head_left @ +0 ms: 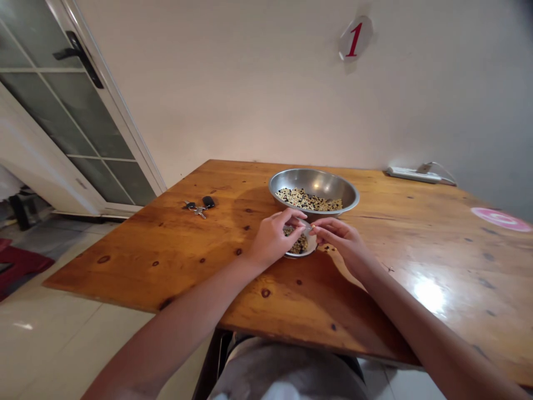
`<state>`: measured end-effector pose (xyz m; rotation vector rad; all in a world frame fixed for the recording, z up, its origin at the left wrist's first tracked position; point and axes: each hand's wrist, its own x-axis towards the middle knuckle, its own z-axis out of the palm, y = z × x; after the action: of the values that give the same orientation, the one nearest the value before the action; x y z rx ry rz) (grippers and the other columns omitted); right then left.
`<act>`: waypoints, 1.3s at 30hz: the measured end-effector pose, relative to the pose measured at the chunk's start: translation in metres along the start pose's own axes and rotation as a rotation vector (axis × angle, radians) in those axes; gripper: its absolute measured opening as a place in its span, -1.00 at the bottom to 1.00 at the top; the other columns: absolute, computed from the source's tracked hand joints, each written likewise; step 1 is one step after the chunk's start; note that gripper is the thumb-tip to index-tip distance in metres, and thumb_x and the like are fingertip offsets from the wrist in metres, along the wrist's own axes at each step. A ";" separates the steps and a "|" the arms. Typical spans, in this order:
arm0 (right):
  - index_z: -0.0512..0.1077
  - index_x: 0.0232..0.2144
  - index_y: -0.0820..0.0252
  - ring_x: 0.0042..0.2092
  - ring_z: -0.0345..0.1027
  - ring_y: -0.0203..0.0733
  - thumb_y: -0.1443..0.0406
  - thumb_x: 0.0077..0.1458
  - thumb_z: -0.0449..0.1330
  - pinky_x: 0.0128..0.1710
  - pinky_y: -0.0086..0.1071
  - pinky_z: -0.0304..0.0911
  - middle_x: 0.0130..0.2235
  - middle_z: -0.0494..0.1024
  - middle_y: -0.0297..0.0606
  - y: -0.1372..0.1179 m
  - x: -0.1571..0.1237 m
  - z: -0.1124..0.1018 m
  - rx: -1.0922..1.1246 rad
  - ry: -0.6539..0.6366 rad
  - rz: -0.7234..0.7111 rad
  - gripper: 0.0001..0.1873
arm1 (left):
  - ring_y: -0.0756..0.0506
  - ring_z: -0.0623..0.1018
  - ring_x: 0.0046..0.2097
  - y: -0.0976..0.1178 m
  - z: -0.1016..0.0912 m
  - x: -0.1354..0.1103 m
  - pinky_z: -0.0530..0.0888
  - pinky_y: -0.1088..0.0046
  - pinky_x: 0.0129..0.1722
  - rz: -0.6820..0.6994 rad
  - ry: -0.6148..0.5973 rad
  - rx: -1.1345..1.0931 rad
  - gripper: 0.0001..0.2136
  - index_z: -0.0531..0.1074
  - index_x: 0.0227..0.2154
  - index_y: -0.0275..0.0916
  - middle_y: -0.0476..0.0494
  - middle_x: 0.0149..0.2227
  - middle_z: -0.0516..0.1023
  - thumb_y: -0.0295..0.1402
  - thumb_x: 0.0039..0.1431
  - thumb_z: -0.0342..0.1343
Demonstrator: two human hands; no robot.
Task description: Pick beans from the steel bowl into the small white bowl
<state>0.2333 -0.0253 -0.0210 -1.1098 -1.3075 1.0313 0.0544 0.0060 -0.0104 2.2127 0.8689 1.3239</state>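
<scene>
My left hand (278,233) is closed in a pinch over the small bowl (300,254), which holds small pale and black bead-like pieces (300,243). Opposite it, my right hand (339,238) pinches with thumb and fingers at the bowl's right side. A thin pale strand (307,225) spans the short gap between both sets of fingertips; whether it is thread or needle I cannot tell. Anything small inside the right fingertips is too tiny to name. Just behind the hands stands a wide steel basin (350,203) with more of the pale and black pieces (310,200) in it.
Keys with a black fob (200,206) lie left on the wooden table (200,239). A few loose pieces (330,249) and a thin wiry scrap (390,269) lie right of the small bowl. A power strip (414,174) sits along the wall; a pink round sticker (499,218) is far right.
</scene>
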 end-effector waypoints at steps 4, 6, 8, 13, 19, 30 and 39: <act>0.49 -0.35 0.16 -0.40 0.29 -0.31 0.10 -0.11 0.33 -0.36 -0.39 0.25 -0.39 0.52 -0.30 0.000 -0.001 0.000 0.010 -0.005 0.007 -0.69 | 0.01 0.58 -0.28 -0.001 0.000 0.000 0.49 0.50 -0.19 0.004 0.020 0.008 -0.86 0.42 -0.25 -0.18 -0.01 -0.35 0.58 -0.45 0.10 0.14; 0.49 -0.36 0.15 -0.40 0.28 -0.33 0.10 -0.11 0.33 -0.36 -0.41 0.24 -0.39 0.50 -0.31 -0.001 -0.001 0.001 0.009 -0.009 0.008 -0.71 | 0.02 0.58 -0.29 -0.001 0.000 0.000 0.49 0.52 -0.19 0.007 0.028 0.011 -0.86 0.42 -0.25 -0.19 -0.01 -0.36 0.58 -0.45 0.10 0.14; 0.50 -0.37 0.16 -0.40 0.26 -0.33 0.10 -0.12 0.34 -0.38 -0.42 0.23 -0.40 0.48 -0.31 -0.001 -0.001 0.002 0.004 -0.010 0.008 -0.71 | 0.02 0.58 -0.29 -0.001 0.000 0.000 0.49 0.52 -0.20 0.010 0.026 0.014 -0.86 0.42 -0.26 -0.19 -0.01 -0.35 0.58 -0.45 0.10 0.14; 0.50 -0.38 0.17 -0.40 0.25 -0.31 0.08 -0.13 0.34 -0.39 -0.41 0.23 -0.41 0.44 -0.31 -0.004 -0.002 0.001 -0.018 -0.012 0.004 -0.69 | 0.02 0.58 -0.30 0.001 0.000 0.000 0.50 0.51 -0.21 0.026 0.011 0.029 -0.87 0.42 -0.27 -0.19 -0.01 -0.34 0.59 -0.46 0.09 0.15; 0.50 -0.40 0.17 -0.40 0.23 -0.34 0.11 -0.13 0.35 -0.39 -0.43 0.20 -0.41 0.44 -0.33 -0.005 -0.003 0.002 -0.019 -0.022 0.006 -0.72 | 0.04 0.58 -0.31 0.000 0.000 0.000 0.50 0.54 -0.21 0.042 0.013 0.037 -0.89 0.42 -0.29 -0.21 0.00 -0.34 0.59 -0.46 0.09 0.15; 0.46 -0.30 0.15 -0.39 0.27 -0.33 0.14 -0.16 0.37 -0.43 -0.45 0.19 -0.39 0.47 -0.33 -0.004 -0.003 0.004 0.001 -0.008 -0.015 -0.65 | 0.04 0.58 -0.30 -0.001 0.002 0.000 0.50 0.54 -0.20 0.062 0.006 0.043 -0.88 0.42 -0.29 -0.22 0.00 -0.34 0.58 -0.48 0.09 0.15; 0.45 -0.45 0.19 -0.46 0.21 -0.35 0.12 -0.12 0.33 -0.45 -0.44 0.19 -0.47 0.41 -0.35 -0.008 -0.004 0.006 -0.059 0.032 -0.075 -0.72 | 0.04 0.58 -0.29 -0.004 0.003 -0.001 0.50 0.55 -0.21 0.095 -0.001 0.035 -0.89 0.42 -0.28 -0.22 -0.02 -0.33 0.58 -0.46 0.10 0.16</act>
<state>0.2268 -0.0310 -0.0143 -1.1084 -1.3509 0.9212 0.0558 0.0078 -0.0147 2.3069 0.8019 1.3600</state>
